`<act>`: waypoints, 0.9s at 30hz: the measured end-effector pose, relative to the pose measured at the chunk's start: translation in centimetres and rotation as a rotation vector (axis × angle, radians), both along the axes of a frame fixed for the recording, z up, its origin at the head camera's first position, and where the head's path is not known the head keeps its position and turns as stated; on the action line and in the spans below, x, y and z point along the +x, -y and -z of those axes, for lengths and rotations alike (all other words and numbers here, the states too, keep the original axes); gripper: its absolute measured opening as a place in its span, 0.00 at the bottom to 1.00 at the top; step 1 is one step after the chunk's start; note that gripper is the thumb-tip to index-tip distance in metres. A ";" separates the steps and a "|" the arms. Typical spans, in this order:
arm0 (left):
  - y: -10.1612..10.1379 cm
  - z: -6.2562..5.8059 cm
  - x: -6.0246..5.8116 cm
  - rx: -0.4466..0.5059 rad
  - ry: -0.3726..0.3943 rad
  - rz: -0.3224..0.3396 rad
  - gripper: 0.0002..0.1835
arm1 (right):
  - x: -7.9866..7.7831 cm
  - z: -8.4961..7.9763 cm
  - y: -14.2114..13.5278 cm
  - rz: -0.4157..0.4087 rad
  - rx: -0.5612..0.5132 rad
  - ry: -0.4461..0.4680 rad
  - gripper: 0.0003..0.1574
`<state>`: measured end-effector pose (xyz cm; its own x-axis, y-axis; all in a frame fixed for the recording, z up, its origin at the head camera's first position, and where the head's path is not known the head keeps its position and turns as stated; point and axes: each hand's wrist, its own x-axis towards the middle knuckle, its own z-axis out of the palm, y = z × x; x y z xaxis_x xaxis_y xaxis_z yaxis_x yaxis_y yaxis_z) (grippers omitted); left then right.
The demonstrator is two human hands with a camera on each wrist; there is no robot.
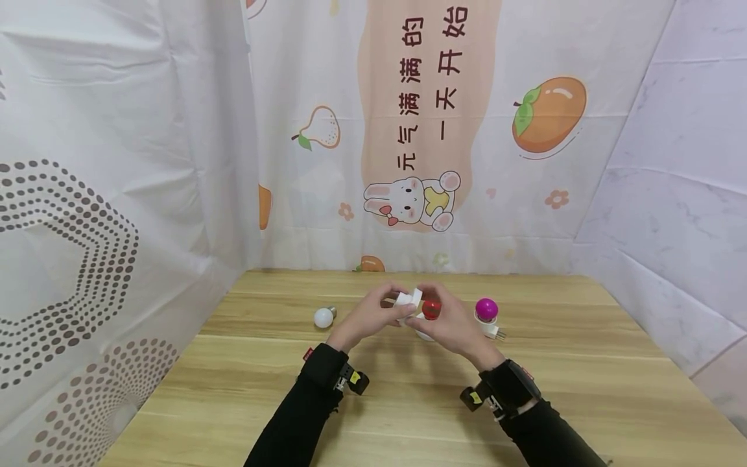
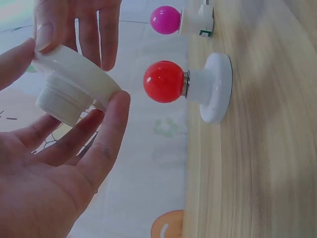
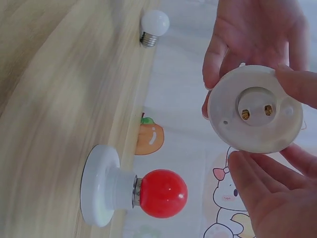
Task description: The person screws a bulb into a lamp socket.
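Note:
Raised over the table, a white round lamp holder (image 2: 79, 69) is held between both hands. My left hand (image 1: 372, 312) grips it by the rim with thumb and fingers, and my right hand (image 1: 450, 327) pinches its other side. Its flat back (image 3: 267, 136), showing two brass screw terminals, faces the right wrist camera, while the socket neck points the opposite way. Close behind the right hand, a red bulb (image 2: 163, 82) sits in a second white lamp holder (image 2: 216, 89) standing on the table; the right hand partly covers this pair in the head view.
Left of the hands, a white bulb (image 1: 323, 318) with a metal screw base lies on the wooden table (image 1: 262, 389). A magenta bulb (image 1: 486, 309) in a white plug-in socket (image 1: 491, 330) with metal prongs is to the right. A printed curtain (image 1: 315, 188) hangs behind the table.

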<state>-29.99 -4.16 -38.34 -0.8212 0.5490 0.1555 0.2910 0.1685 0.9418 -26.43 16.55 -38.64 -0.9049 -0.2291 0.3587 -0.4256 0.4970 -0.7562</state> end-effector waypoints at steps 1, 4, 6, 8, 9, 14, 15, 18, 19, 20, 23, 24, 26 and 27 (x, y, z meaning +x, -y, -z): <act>0.0 0.0 0.0 0.004 0.001 0.001 0.26 | 0.0 0.0 0.0 -0.005 -0.023 0.000 0.45; 0.2 0.0 0.2 0.029 0.001 0.004 0.27 | 0.1 0.0 -0.1 -0.014 -0.097 0.005 0.42; 0.3 -0.1 0.2 0.040 -0.010 0.006 0.29 | 0.1 0.0 -0.2 -0.014 -0.145 0.018 0.41; 0.4 -0.1 0.3 0.043 -0.023 0.006 0.30 | 0.1 0.1 -0.4 -0.015 -0.193 0.038 0.40; 0.5 -0.1 0.3 0.044 -0.029 0.003 0.30 | 0.2 0.0 -0.4 -0.013 -0.216 0.052 0.40; 0.7 0.2 0.1 0.081 -0.049 0.005 0.30 | 0.2 0.0 -0.6 -0.020 -0.328 0.121 0.38; 0.7 0.4 0.1 0.091 -0.047 0.003 0.29 | 0.1 0.0 -0.6 -0.018 -0.342 0.131 0.38; 0.8 0.6 0.0 0.138 -0.031 -0.002 0.29 | 0.1 0.0 -0.6 -0.022 -0.370 0.156 0.37; 0.8 0.7 0.0 0.151 -0.023 -0.006 0.29 | 0.1 0.0 -0.6 -0.023 -0.376 0.166 0.37; 0.8 0.7 0.0 0.162 -0.017 -0.012 0.29 | 0.1 0.0 -0.6 -0.025 -0.377 0.174 0.36; 0.8 0.8 -0.1 0.197 -0.006 -0.017 0.28 | 0.1 -0.1 -0.7 -0.034 -0.375 0.197 0.36; 0.8 0.9 -0.1 0.209 -0.008 -0.012 0.28 | 0.2 -0.1 -0.7 -0.038 -0.374 0.203 0.36; 0.7 0.9 -0.1 0.230 -0.016 -0.004 0.27 | 0.1 -0.1 -0.8 -0.052 -0.373 0.211 0.36; 0.7 0.9 -0.1 0.239 -0.018 -0.003 0.26 | 0.1 -0.1 -0.8 -0.061 -0.375 0.215 0.36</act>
